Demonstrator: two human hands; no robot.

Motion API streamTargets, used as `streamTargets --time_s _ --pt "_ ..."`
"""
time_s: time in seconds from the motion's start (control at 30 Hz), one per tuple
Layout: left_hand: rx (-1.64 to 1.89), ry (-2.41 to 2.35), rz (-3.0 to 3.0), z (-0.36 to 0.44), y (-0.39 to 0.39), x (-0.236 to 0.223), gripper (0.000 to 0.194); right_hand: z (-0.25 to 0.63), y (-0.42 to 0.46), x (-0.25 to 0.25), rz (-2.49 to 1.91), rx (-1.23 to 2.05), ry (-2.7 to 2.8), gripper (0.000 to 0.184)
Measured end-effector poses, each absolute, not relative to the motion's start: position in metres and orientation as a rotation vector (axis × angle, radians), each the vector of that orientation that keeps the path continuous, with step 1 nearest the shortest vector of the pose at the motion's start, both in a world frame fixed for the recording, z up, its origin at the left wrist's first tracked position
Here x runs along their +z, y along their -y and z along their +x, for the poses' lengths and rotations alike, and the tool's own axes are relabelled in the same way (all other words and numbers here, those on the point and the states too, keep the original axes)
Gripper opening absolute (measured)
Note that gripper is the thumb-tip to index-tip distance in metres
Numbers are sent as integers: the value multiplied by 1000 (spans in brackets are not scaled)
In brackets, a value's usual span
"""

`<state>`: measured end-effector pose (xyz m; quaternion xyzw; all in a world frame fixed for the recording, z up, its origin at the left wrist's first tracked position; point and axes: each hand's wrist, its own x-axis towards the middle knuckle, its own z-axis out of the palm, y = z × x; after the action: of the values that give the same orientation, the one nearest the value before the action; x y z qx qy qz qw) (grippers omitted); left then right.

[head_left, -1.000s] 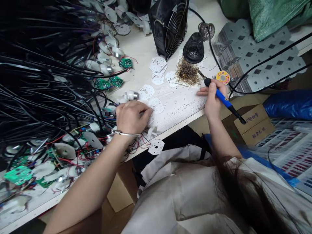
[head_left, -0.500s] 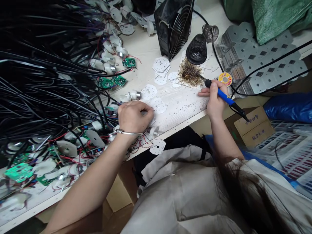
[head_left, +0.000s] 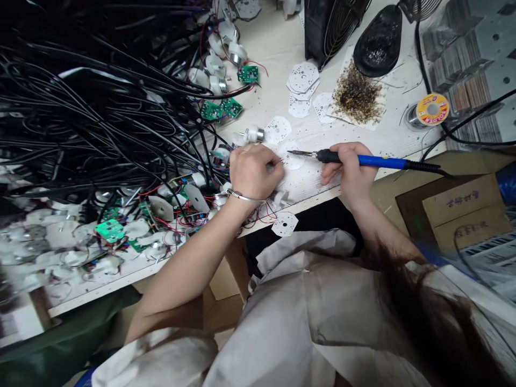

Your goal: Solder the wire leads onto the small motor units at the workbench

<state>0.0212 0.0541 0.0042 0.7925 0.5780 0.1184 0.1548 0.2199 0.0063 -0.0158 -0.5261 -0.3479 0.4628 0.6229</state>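
My left hand point(head_left: 255, 172) rests curled on the white bench, fingers pinched on a small part I cannot make out, beside a white round circuit board point(head_left: 293, 159). A metal bangle circles that wrist. My right hand point(head_left: 350, 166) grips a blue-handled soldering iron point(head_left: 365, 160) lying almost level, its metal tip pointing left toward the left fingers and the board. A small white motor point(head_left: 253, 134) lies just beyond the left hand.
A dense tangle of black cables point(head_left: 100, 102) fills the left. Green circuit boards point(head_left: 221, 109) and wired motors litter the bench. At the back stand a black fan point(head_left: 334, 24), a black iron stand point(head_left: 377, 43), a brown-stained sponge pad point(head_left: 357, 97) and a solder spool point(head_left: 432, 109). One white board point(head_left: 284, 223) overhangs the bench edge.
My right hand has swung the soldering iron down from the sponge pad to the left, tip now near my left fingers. The view has shifted; the left hand stays in place.
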Motion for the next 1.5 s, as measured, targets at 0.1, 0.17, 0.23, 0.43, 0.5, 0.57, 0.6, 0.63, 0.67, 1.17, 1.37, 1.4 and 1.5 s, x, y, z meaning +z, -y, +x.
streamTargets --time_s 0.1,0.17,0.23,0.43,0.5,0.57,0.6,0.63,0.67,1.17,1.37,1.4,1.5 --pt "330 -1666 2284 21 -53 5 14 219 -7 -15 -1207 1137 810 47" --pt "324 -1672 2291 21 -53 5 14 222 -7 -15 -1208 1166 818 47" --pt "324 -1681 2300 22 -52 4 14 223 -6 -14 -1214 1189 823 48" --pt "295 -1699 2317 26 -50 6 17 221 -4 -13 -1225 1232 859 50" --pt "292 -1684 2320 26 -51 6 18 221 -3 -15 -1228 1229 867 49" --pt "303 -1667 2331 25 -51 6 18 221 -3 -16 -1241 1228 870 49" --pt "311 -1661 2336 24 -51 5 18 222 -3 -17 -1247 1230 870 49" --pt "320 -1657 2339 24 -51 5 17 222 -3 -17 -1252 1233 867 49" --pt "329 -1654 2340 24 -51 4 17 222 -3 -18 -1254 1235 863 50" --pt "264 -1637 2307 22 -53 6 17 224 -5 -15 -1256 1241 887 52" --pt "285 -1633 2321 21 -52 6 18 223 -4 -16 -1251 1218 869 50" --pt "286 -1634 2321 21 -52 6 17 223 -4 -16 -1248 1226 873 51" --pt "301 -1630 2324 21 -52 5 17 223 -4 -16 -1253 1247 882 52"
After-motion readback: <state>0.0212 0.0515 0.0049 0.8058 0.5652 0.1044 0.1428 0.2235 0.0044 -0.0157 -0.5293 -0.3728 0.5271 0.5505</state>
